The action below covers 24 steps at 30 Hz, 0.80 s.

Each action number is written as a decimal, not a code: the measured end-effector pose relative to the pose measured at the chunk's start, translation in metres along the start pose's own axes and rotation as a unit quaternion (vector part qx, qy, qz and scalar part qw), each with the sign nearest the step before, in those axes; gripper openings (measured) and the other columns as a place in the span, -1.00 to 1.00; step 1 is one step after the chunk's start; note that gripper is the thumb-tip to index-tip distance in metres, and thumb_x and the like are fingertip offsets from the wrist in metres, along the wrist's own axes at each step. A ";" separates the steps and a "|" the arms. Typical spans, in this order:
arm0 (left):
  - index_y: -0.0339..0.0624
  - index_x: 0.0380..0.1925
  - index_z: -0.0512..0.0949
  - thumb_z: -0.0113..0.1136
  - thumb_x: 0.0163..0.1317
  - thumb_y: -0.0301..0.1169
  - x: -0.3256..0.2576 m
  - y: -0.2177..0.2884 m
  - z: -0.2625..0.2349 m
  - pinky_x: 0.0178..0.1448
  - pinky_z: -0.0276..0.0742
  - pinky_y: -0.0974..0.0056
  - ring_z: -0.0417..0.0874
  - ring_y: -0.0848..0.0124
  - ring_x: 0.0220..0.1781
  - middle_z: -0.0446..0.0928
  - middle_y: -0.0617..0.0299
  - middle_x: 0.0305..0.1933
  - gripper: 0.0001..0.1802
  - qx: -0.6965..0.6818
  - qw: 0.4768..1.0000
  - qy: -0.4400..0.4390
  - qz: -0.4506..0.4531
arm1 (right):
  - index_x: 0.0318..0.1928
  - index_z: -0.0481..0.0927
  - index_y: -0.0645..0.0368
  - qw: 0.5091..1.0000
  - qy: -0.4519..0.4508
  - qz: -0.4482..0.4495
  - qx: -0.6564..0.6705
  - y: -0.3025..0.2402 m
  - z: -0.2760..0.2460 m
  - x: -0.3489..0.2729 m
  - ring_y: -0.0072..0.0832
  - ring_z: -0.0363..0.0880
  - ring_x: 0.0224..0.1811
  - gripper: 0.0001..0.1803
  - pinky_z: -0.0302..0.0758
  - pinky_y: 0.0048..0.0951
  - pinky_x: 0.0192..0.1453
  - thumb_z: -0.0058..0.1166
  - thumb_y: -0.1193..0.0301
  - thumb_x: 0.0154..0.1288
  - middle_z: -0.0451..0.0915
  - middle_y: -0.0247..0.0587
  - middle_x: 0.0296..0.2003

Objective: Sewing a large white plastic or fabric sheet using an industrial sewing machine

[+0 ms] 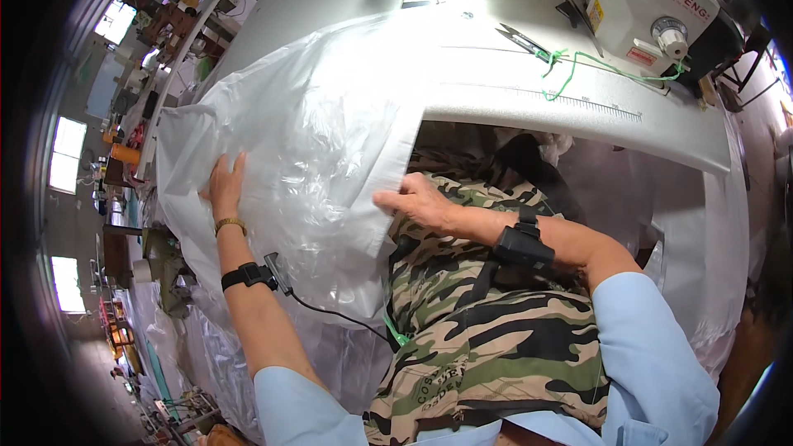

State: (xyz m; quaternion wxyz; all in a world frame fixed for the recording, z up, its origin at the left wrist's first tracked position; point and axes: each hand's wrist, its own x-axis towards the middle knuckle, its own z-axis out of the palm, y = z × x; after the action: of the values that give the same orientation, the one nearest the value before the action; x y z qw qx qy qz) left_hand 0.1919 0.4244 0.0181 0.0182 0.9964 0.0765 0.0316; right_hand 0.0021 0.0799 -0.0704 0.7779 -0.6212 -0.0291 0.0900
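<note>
our released left hand [223, 192] rests on sheeting [318, 149] draped over the tabletop's near edge [529, 105]; our right hand [424, 204] touches it, grasp unclear.

Sewing workshop, factory-type. Industrial sewing machine [636, 12] on a pale worktable [479, 74] with a ruler scale [595, 105] printed along the front edge; small metal snips [524, 41] and loose green thread [557, 56] beside it. Glossy white sheeting [330, 140] spread across the table and over its front. Left side: long room, row of bright windows [68, 153], cluttered benches, probably more workstations, but too small and warped at the rim to be sure.
</note>
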 end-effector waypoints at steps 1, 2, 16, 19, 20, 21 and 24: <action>-0.11 0.39 0.33 -0.10 0.33 0.29 -0.001 -0.008 0.004 0.46 -0.34 -0.53 0.22 0.03 0.54 0.30 0.01 0.48 -0.15 0.012 1.000 0.010 -0.002 | -0.51 0.60 0.34 1.000 0.006 -0.024 -0.007 -0.004 -0.004 -0.006 -0.66 0.38 -0.55 -0.58 0.34 -0.49 -0.46 0.17 0.19 0.29 0.48 -0.39 -0.61; -0.11 0.39 0.33 -0.10 0.33 0.29 -0.002 -0.014 0.010 0.47 -0.36 -0.52 0.22 0.04 0.54 0.30 0.02 0.48 -0.15 0.024 1.000 0.017 0.000 | -0.46 0.61 0.35 0.999 -0.002 -0.033 -0.032 -0.004 -0.012 -0.017 -0.67 0.40 -0.52 -0.62 0.34 -0.49 -0.45 0.15 0.22 0.29 0.51 -0.38 -0.59; -0.17 0.26 0.47 0.17 0.36 -0.10 -0.096 0.038 -0.033 0.51 0.15 -0.04 0.47 0.07 0.35 0.53 -0.01 0.27 -0.43 -0.054 0.980 0.085 0.172 | -0.34 0.55 0.34 0.989 0.034 0.082 -0.117 0.009 -0.088 -0.089 -0.61 0.48 -0.47 -0.66 0.46 -0.44 -0.37 0.15 0.25 0.37 0.57 -0.29 -0.49; -0.16 0.27 0.46 0.28 0.26 -0.16 -0.176 0.096 -0.053 0.49 0.07 -0.20 0.52 0.12 0.29 0.52 0.03 0.28 -0.40 -0.122 0.927 0.109 0.339 | -0.37 0.43 0.28 0.942 0.149 -0.007 -0.299 -0.024 -0.082 -0.091 -0.53 0.46 -0.52 -0.69 0.42 -0.42 -0.42 0.27 0.33 0.28 0.50 -0.19 -0.55; -0.14 0.29 0.44 0.31 0.23 -0.19 -0.199 0.109 -0.057 0.50 0.06 -0.18 0.52 0.14 0.29 0.50 0.05 0.30 -0.36 -0.118 0.910 0.100 0.384 | -0.33 0.44 0.27 0.903 0.168 -0.145 -0.369 -0.032 -0.083 -0.091 -0.45 0.46 -0.54 -0.74 0.40 -0.43 -0.43 0.29 0.42 0.25 0.45 -0.17 -0.56; -0.14 0.29 0.44 0.31 0.23 -0.19 -0.220 0.110 -0.051 0.50 0.06 -0.18 0.52 0.14 0.29 0.50 0.05 0.30 -0.36 -0.116 0.917 0.096 0.370 | -0.34 0.44 0.27 0.873 0.151 -0.229 -0.404 -0.044 -0.081 -0.089 -0.43 0.46 -0.54 -0.75 0.41 -0.42 -0.43 0.29 0.45 0.24 0.43 -0.15 -0.56; -0.10 0.34 0.39 0.35 0.15 -0.34 -0.256 0.098 -0.021 0.50 0.05 -0.15 0.54 0.18 0.22 0.50 0.12 0.26 -0.30 -0.125 0.926 0.061 0.350 | -0.27 0.49 0.30 0.835 0.086 -0.319 -0.440 -0.078 -0.064 -0.083 -0.43 0.49 -0.51 -0.81 0.41 -0.43 -0.43 0.24 0.47 0.29 0.49 -0.14 -0.51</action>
State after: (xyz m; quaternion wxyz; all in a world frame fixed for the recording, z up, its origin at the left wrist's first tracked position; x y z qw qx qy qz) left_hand -0.0473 0.2893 0.0280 0.1253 0.9457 -0.2807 0.1056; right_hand -0.0609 -0.0127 -0.0040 0.4076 -0.8592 -0.1955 -0.2395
